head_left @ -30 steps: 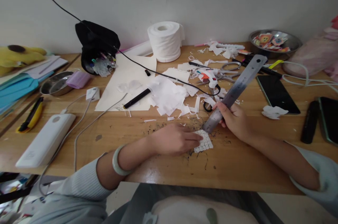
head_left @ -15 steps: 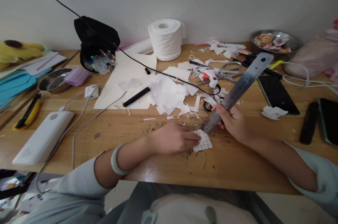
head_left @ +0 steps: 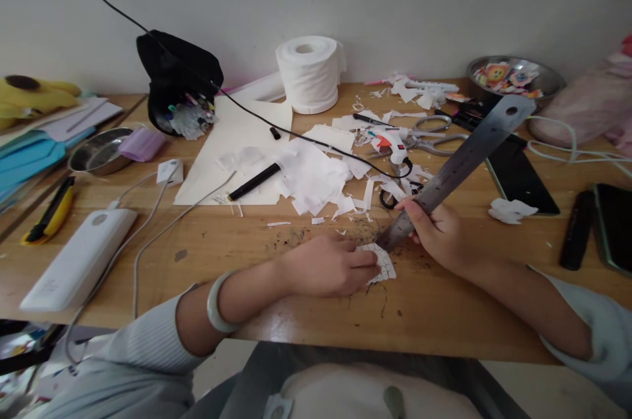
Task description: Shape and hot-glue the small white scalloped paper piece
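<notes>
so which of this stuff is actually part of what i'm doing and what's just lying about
Likely in use:
- metal ruler, in your right hand
- patterned paper piece, under your left hand

Probably just lying about:
- white tissue roll
- power bank
- yellow plush

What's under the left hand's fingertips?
A small white paper piece with dark line markings; its right part shows. The left hand covers some of the rest, so any markings there can't be seen.

This looked like a home craft corner, with a yellow plush toy (head_left: 34, 95) well left of the fingers, a toilet roll (head_left: 310, 75) and paper scraps (head_left: 316, 175) beyond them on the wooden surface (head_left: 424, 320).
</notes>
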`<state>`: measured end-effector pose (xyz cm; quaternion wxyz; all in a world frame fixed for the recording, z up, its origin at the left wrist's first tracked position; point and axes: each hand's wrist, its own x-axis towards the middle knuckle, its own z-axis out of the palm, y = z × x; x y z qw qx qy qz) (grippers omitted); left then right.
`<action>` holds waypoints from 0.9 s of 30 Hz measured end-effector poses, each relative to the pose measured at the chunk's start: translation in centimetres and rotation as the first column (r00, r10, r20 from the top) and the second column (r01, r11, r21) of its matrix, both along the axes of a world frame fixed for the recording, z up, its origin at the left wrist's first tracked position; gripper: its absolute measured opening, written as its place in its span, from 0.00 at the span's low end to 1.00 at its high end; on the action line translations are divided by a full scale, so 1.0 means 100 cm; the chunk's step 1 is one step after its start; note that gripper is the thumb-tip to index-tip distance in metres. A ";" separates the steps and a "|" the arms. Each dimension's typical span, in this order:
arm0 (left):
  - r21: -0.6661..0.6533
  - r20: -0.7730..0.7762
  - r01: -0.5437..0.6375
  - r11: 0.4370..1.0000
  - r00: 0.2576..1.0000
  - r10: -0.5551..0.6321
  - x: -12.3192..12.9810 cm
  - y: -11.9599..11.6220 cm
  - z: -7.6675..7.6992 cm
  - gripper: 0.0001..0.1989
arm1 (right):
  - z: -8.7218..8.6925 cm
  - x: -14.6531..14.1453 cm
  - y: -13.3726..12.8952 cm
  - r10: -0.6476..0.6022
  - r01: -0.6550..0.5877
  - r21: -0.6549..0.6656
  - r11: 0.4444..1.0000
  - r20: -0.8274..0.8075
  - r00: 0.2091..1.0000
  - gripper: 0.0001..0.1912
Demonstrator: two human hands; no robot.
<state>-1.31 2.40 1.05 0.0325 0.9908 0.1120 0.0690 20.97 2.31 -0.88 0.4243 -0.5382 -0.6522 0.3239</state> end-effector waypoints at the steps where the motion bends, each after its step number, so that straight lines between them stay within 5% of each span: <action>1: 0.015 -0.011 0.027 1.000 1.000 -0.027 0.000 0.000 -0.001 0.13 | 0.001 0.001 0.000 0.004 -0.004 0.022 1.000 0.014 1.000 0.14; 5: 0.023 -0.018 0.056 0.998 0.998 -0.056 0.000 0.000 -0.003 0.13 | 0.006 0.004 -0.001 0.077 -0.079 0.049 0.996 0.041 0.996 0.12; 9: -0.003 -0.019 0.058 0.998 0.998 -0.058 -0.001 0.000 -0.003 0.14 | 0.002 0.008 -0.003 0.186 -0.185 -0.114 0.976 0.003 0.982 0.12; 14: -0.060 -0.005 0.054 0.997 0.999 -0.054 -0.001 -0.001 -0.002 0.13 | -0.005 0.006 -0.005 0.146 -0.166 -0.253 0.953 -0.098 0.984 0.11; 27: -0.073 -0.011 0.048 0.996 0.999 -0.049 0.001 -0.003 -0.005 0.20 | 0.007 -0.006 -0.002 0.043 -0.094 -0.254 0.963 -0.198 0.979 0.10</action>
